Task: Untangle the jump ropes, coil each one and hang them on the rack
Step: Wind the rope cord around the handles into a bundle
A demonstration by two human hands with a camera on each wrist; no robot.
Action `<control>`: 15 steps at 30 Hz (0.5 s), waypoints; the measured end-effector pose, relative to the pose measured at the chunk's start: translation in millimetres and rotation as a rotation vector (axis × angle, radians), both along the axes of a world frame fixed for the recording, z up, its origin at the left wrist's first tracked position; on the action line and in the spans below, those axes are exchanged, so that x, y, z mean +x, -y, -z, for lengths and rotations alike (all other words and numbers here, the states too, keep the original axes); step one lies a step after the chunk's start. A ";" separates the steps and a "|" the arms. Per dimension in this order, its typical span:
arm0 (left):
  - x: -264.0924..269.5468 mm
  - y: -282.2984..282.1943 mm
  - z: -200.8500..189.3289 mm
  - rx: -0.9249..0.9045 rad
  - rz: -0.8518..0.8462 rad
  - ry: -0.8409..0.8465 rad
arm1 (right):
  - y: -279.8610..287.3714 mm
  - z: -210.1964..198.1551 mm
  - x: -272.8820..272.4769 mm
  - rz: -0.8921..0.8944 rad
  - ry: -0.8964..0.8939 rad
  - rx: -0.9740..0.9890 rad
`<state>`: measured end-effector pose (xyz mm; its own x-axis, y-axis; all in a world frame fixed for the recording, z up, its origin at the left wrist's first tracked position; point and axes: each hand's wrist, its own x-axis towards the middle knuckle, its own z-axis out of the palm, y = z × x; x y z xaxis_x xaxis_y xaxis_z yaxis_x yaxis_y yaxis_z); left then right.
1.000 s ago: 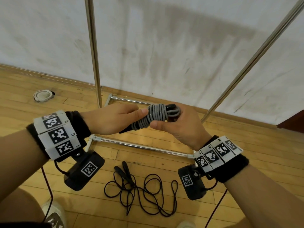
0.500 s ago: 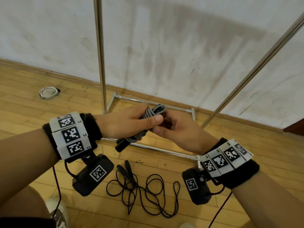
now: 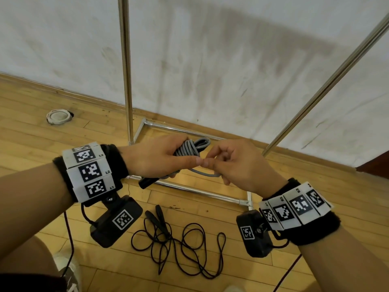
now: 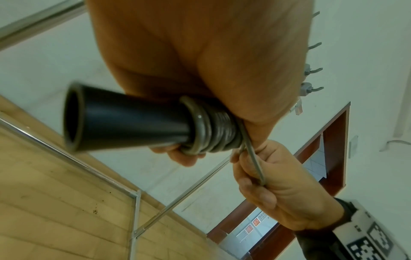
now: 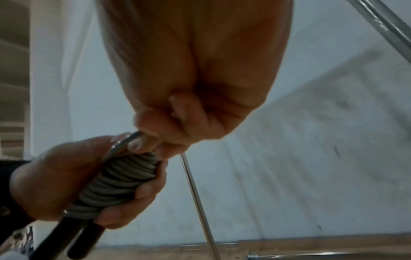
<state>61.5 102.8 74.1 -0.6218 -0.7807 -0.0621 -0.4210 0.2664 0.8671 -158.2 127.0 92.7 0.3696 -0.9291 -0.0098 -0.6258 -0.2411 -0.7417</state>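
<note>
A grey jump rope is wound in tight turns round its black handles. My left hand grips this bundle at chest height in front of the rack, handle ends pointing down-left. My right hand pinches the rope's loose grey end next to the bundle, thumb against my left thumb. A black jump rope lies loose and looped on the floor below, its two handles side by side.
The metal rack's upright pole and slanted pole rise ahead; its base frame lies on the wooden floor by the white wall. A white round cap sits on the floor at left. Wall hooks show in the left wrist view.
The bundle has tilted, handles now down-left. My right hand let go of the bundle's end and now pinches the loose grey strand. Both hands sit slightly further right in view.
</note>
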 end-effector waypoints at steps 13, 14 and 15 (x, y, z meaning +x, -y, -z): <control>-2.3 0.1 8.4 -0.345 -0.180 0.244 | 1.8 0.5 -0.7 0.099 -0.048 0.056; -2.0 0.1 8.6 -0.364 -0.190 0.246 | 2.6 0.4 -0.6 0.130 0.005 0.069; -1.2 0.3 8.2 -0.376 -0.201 0.247 | 3.2 0.0 -0.6 0.144 0.061 0.083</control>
